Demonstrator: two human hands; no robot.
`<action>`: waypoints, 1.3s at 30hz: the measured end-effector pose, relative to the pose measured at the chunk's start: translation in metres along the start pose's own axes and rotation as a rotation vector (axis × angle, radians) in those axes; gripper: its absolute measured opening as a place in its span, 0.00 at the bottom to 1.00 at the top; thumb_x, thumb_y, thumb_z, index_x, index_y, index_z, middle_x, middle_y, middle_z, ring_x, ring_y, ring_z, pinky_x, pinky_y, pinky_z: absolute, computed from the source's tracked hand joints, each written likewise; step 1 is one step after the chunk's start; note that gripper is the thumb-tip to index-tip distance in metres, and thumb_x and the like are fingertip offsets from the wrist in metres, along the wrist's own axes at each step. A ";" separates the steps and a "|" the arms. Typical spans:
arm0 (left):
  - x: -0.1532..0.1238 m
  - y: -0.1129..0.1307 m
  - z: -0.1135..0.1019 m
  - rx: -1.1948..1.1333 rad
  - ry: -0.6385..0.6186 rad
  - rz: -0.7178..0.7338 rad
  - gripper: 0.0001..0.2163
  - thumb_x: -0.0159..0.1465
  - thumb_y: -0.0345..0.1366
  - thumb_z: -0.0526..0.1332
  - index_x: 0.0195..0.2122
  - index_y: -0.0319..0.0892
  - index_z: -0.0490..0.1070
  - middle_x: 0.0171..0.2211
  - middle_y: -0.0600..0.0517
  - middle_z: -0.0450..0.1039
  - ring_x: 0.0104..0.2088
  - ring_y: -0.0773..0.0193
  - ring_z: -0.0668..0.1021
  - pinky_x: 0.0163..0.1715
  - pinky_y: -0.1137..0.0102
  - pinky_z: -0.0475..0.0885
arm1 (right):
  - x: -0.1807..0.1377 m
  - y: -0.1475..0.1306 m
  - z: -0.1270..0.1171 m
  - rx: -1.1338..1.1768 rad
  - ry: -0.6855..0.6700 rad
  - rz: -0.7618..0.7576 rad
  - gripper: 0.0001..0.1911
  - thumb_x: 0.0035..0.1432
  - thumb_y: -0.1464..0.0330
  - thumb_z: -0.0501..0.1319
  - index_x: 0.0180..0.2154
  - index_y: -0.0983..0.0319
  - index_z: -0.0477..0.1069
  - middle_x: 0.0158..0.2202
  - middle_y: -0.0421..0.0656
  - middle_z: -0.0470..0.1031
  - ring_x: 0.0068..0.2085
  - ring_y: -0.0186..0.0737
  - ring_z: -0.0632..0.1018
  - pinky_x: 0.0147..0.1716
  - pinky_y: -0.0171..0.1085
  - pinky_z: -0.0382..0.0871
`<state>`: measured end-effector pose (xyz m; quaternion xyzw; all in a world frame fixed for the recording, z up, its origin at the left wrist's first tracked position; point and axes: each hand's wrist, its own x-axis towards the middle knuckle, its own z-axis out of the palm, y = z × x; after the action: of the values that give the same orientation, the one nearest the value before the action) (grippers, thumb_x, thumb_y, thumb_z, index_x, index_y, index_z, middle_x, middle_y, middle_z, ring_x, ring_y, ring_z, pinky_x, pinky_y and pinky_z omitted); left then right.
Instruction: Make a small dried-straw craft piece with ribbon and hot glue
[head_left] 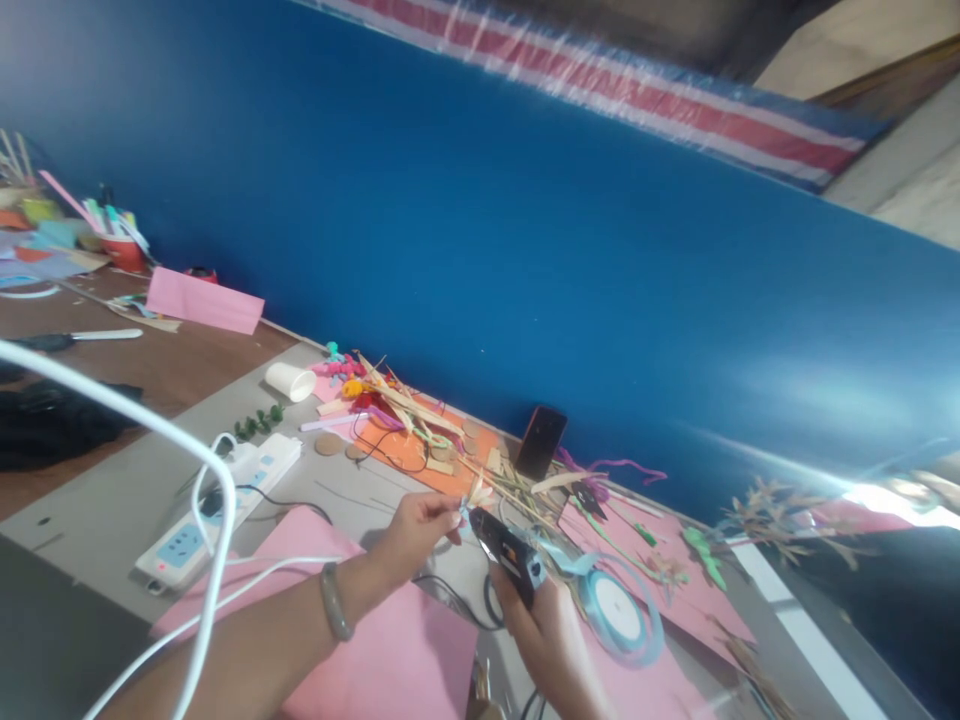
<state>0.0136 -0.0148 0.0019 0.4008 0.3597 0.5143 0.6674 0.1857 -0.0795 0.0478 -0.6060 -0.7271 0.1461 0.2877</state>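
Observation:
My left hand [416, 535] pinches a small craft piece of pale straw strips [475, 493] at its fingertips; a grey bangle sits on that wrist. My right hand [544, 625] grips a black and blue hot glue gun [510, 550], its nozzle pointing up-left and almost touching the straw piece. Both hands hover over pink paper sheets [405, 650] on the grey table [112, 510]. A spool of light blue ribbon [619, 610] lies just right of my right hand.
A white power strip [225, 505] with white cables lies left. A paper cup [291, 380] on its side, straw strips, pipe cleaners and an orange sheet [409, 450] clutter the back. A dark phone [540, 442] leans on the blue wall [525, 230]. Pink card and cups of tools stand far left.

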 end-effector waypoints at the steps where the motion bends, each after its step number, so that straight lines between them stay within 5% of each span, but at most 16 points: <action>1: 0.000 -0.001 0.000 -0.004 0.001 0.002 0.11 0.51 0.41 0.67 0.27 0.36 0.78 0.20 0.52 0.72 0.23 0.67 0.73 0.29 0.72 0.67 | 0.000 0.000 0.000 0.001 -0.009 0.004 0.19 0.62 0.56 0.53 0.28 0.62 0.68 0.17 0.38 0.65 0.21 0.37 0.67 0.21 0.33 0.62; 9: 0.001 -0.005 -0.002 0.018 -0.024 -0.016 0.12 0.53 0.39 0.65 0.32 0.35 0.79 0.20 0.51 0.72 0.22 0.68 0.72 0.26 0.73 0.65 | -0.002 -0.013 -0.004 -0.018 -0.050 0.024 0.18 0.64 0.57 0.51 0.32 0.63 0.69 0.20 0.39 0.67 0.23 0.37 0.68 0.23 0.33 0.62; 39: -0.001 0.001 -0.001 0.005 -0.037 -0.014 0.11 0.52 0.40 0.66 0.29 0.35 0.78 0.20 0.52 0.71 0.23 0.69 0.71 0.28 0.73 0.66 | -0.006 -0.016 0.001 0.055 0.015 0.057 0.18 0.62 0.54 0.53 0.30 0.62 0.69 0.18 0.37 0.65 0.20 0.36 0.66 0.21 0.33 0.58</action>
<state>0.0124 -0.0159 0.0027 0.4096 0.3514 0.5013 0.6764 0.1724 -0.0890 0.0546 -0.6195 -0.7029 0.1700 0.3054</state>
